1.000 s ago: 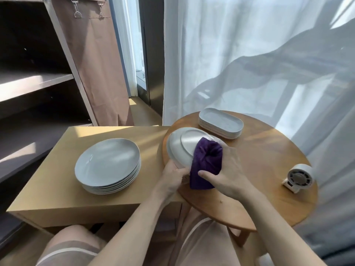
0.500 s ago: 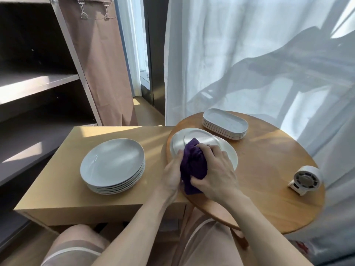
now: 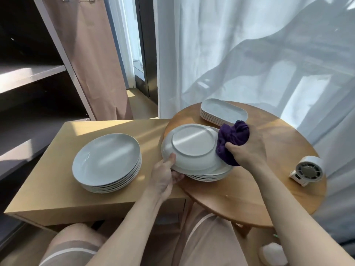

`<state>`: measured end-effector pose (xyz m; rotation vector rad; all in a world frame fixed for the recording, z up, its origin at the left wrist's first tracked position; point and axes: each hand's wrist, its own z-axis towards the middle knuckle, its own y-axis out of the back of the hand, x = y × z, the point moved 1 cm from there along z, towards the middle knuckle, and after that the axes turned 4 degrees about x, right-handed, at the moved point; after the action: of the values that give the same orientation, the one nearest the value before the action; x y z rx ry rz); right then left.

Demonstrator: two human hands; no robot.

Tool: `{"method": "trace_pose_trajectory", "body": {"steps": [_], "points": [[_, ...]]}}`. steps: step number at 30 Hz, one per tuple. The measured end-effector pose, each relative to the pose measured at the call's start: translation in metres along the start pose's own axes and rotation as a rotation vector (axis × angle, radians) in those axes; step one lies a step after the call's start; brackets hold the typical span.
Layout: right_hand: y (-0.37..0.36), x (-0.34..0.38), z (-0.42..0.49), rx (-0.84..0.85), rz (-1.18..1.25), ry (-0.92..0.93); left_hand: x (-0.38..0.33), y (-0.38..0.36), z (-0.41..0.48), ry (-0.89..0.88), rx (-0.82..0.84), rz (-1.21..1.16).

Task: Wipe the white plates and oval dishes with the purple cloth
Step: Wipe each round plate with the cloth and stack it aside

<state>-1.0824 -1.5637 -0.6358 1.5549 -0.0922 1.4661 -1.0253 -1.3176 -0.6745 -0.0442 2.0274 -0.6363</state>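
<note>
While the left hand [image 3: 165, 175] grips the near rim of an upturned white plate [image 3: 194, 146], thumb on top, the right hand [image 3: 249, 150] clutches the bunched purple cloth [image 3: 232, 141] against that plate's right edge. The plate hangs tilted over a short stack of plates [image 3: 209, 177] on the round tabletop [image 3: 269, 189]; it may rest on them, hard to say. Just behind sit stacked oval dishes [image 3: 222, 112]. A taller plate stack [image 3: 107, 162] stands on the rectangular tabletop [image 3: 48, 179] to the left, and a small white fan [image 3: 307, 170] sits at the right.
</note>
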Motion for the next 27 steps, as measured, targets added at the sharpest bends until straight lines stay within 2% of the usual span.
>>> {"method": "trace_pose_trajectory", "body": {"steps": [4, 10, 15, 21, 27], "points": [[-0.002, 0.002, 0.038, 0.098, 0.015, -0.096, -0.002, -0.002, 0.000, 0.008, 0.007, 0.024], [-0.035, 0.044, 0.068, 0.289, -0.004, -0.089, -0.007, -0.007, -0.002, -0.042, -0.002, 0.117], [-0.065, 0.072, 0.078, 0.339, -0.072, -0.010, -0.015, -0.014, -0.001, -0.120, -0.012, 0.251], [-0.068, 0.089, 0.053, 0.373, -0.253, 0.177, -0.010, -0.014, -0.002, -0.138, -0.034, 0.261], [-0.054, 0.086, -0.003, 0.432, -0.153, 0.233, -0.012, -0.018, -0.004, -0.179, -0.029, 0.251]]}}
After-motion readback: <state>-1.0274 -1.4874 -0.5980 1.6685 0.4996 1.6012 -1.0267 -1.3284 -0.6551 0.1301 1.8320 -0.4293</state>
